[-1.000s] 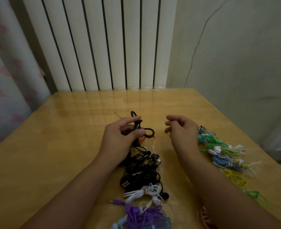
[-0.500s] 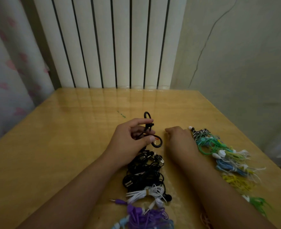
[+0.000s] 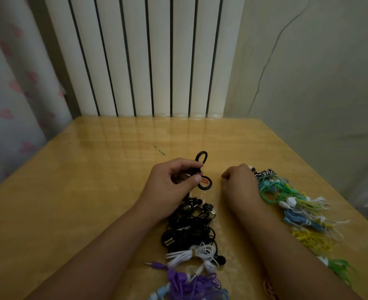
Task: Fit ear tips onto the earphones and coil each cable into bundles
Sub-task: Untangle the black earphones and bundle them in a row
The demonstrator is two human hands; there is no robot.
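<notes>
My left hand (image 3: 170, 185) pinches a black coiled earphone bundle (image 3: 201, 158) between thumb and fingers, its loops sticking out above and to the right of the hand. My right hand (image 3: 240, 184) lies on the table with fingers curled, beside the black-and-white striped bundle (image 3: 264, 173) at the top of a row of coiled green, blue and yellow earphones (image 3: 295, 210). What the right fingers hold is hidden. Between my forearms lies a heap of loose black earphones (image 3: 189, 226), then a white bundle (image 3: 191, 254) and purple ones (image 3: 191, 284).
The yellow wooden table (image 3: 81, 202) stretches left and back to a white ribbed radiator (image 3: 148, 57). A patterned curtain (image 3: 12, 94) hangs on the left. A cracked wall (image 3: 319, 68) stands to the right.
My right hand has dropped from the air to the table and moved right, up against the striped bundle. My left hand keeps its hold on the black bundle.
</notes>
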